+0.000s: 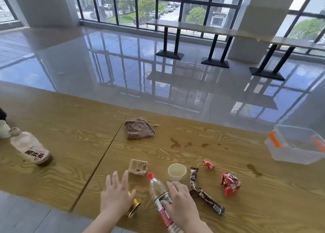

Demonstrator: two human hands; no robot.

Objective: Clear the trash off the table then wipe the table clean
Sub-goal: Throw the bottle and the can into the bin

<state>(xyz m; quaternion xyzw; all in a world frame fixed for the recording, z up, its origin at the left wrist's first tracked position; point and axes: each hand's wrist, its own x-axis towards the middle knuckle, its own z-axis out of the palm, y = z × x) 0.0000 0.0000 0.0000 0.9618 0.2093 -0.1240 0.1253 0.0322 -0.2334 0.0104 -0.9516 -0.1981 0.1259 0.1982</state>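
Trash lies along the near edge of the wooden table (202,139). My right hand (182,204) grips a clear plastic bottle (157,185) with a red cap, lying on its side. My left hand (116,194) hovers with straight fingers over a gold can (134,208) lying on its side. Beyond them sit a small brown carton (137,167), a paper cup (177,171), a brown snack wrapper (204,193), a crumpled red wrapper (230,184) and a small red scrap (209,164). A brown cloth (139,129) lies further back. Brown spill stains (190,143) mark the wood.
A clear plastic bin (297,144) with orange clips stands at the table's right end. A tall bottle (30,147) with a little dark drink stands at the left, a white cup (3,129) behind it. Beyond the table are shiny floor and high tables by windows.
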